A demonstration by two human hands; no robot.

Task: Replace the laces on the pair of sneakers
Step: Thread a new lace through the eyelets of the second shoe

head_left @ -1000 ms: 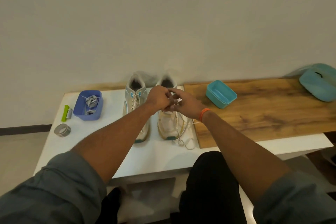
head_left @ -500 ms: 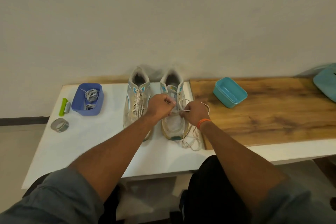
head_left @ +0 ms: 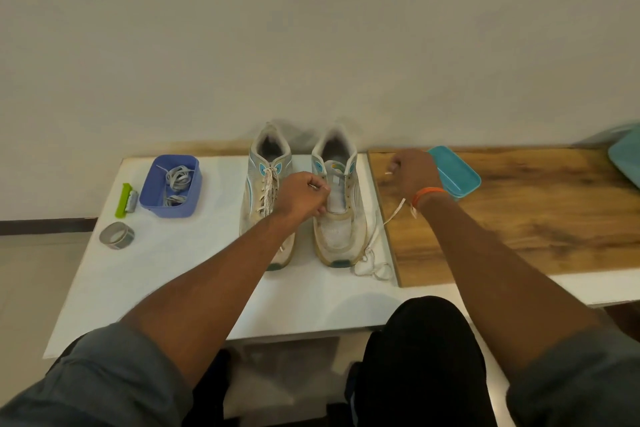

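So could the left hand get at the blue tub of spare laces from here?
Probably yes. The blue tub sits open-topped left of the sneakers with bare table between, but the left hand is gripping the right sneaker and must let go first.

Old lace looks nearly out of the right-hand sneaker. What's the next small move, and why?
Probably set the old lace aside. The right hand pinches its end over the wooden board, and the rest lies slack beside the right-hand sneaker, whose upper eyelets look empty. The left hand grips that shoe. Replacement laces wait in the blue tub.
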